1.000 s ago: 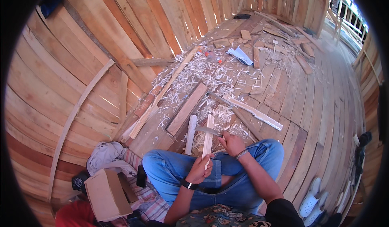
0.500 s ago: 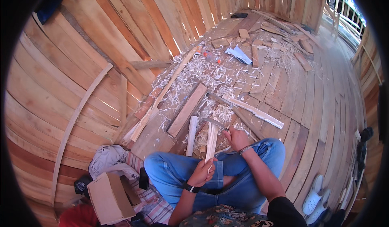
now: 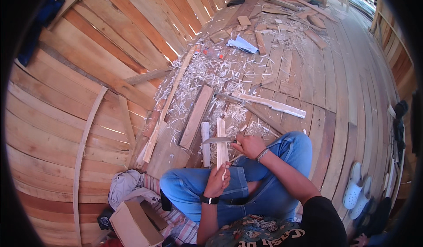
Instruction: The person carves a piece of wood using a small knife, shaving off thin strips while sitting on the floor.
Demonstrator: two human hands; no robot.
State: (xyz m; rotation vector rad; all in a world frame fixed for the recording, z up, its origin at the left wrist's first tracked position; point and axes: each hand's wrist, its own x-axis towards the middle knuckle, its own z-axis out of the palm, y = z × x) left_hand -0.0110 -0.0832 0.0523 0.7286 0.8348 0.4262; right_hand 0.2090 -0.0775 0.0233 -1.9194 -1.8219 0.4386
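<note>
My left hand (image 3: 216,182) is closed around the near end of a pale wooden stick (image 3: 221,134), which points away from me over the floor. In my right hand (image 3: 250,146) is the handle of a knife with a curved blade (image 3: 219,139). The blade lies across the stick, partway along its length. Just left of it, a whitish rounded piece of wood (image 3: 205,144) rests on the floor. Farther left is a flat brown wooden block (image 3: 197,116).
Pale shavings (image 3: 189,79) cover the floor ahead. A long strip (image 3: 171,101) lies by the plank wall, a whittled piece (image 3: 273,105) to the right. A cardboard box (image 3: 134,225) is at lower left, clogs (image 3: 353,189) at lower right. Offcuts (image 3: 304,22) lie at the back.
The knife has come down the stick toward me, its blade now more level and pointing left. My right hand has shifted with it. The whole view has tilted slightly.
</note>
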